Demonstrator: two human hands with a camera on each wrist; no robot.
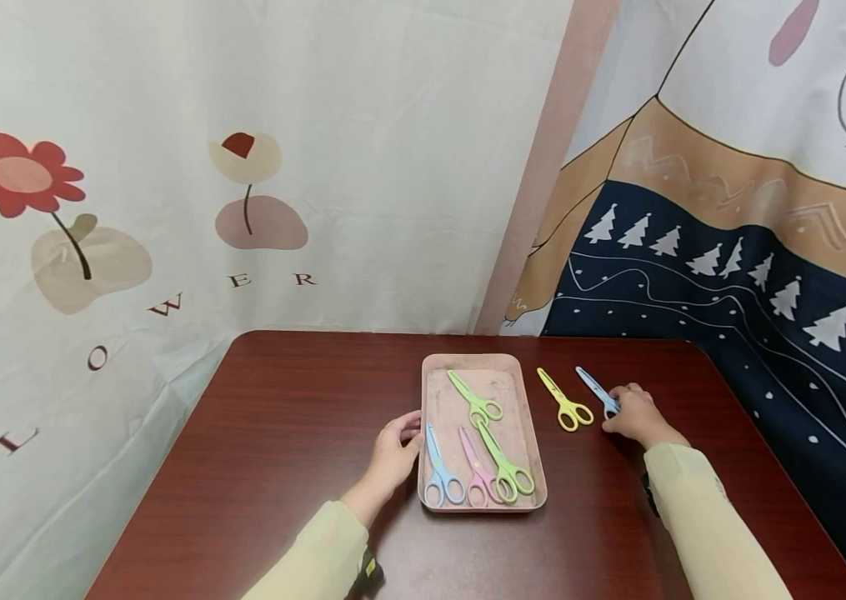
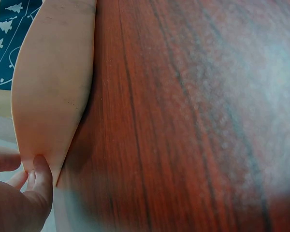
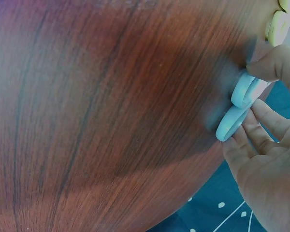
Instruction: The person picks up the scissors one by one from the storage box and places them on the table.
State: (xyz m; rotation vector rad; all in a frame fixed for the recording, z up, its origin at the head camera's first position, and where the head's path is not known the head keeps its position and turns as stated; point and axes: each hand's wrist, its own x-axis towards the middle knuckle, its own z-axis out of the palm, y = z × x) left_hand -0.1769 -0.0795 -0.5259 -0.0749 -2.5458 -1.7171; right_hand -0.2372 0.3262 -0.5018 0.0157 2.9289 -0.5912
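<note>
A shallow pink tray (image 1: 501, 385) lies on the table, and my left hand (image 1: 392, 454) holds its left side. Seen from the left wrist, the thumb and fingers (image 2: 41, 176) pinch the tray wall (image 2: 53, 82). Right of the tray, my right hand (image 1: 642, 418) pinches a pair of blue scissors (image 1: 592, 384) by the handles. Thumb and fingers sit on either side of the blue finger loops (image 3: 225, 126) in the right wrist view. Yellow scissors (image 1: 556, 392) lie between the tray and this hand.
Inside the tray are light green scissors (image 1: 463, 387), darker green scissors (image 1: 496, 452), pink scissors (image 1: 469, 451) and another blue pair (image 1: 434, 450). The reddish-brown table (image 1: 302, 417) ends at a far edge close behind the tray. Printed curtains (image 1: 392, 167) hang behind it.
</note>
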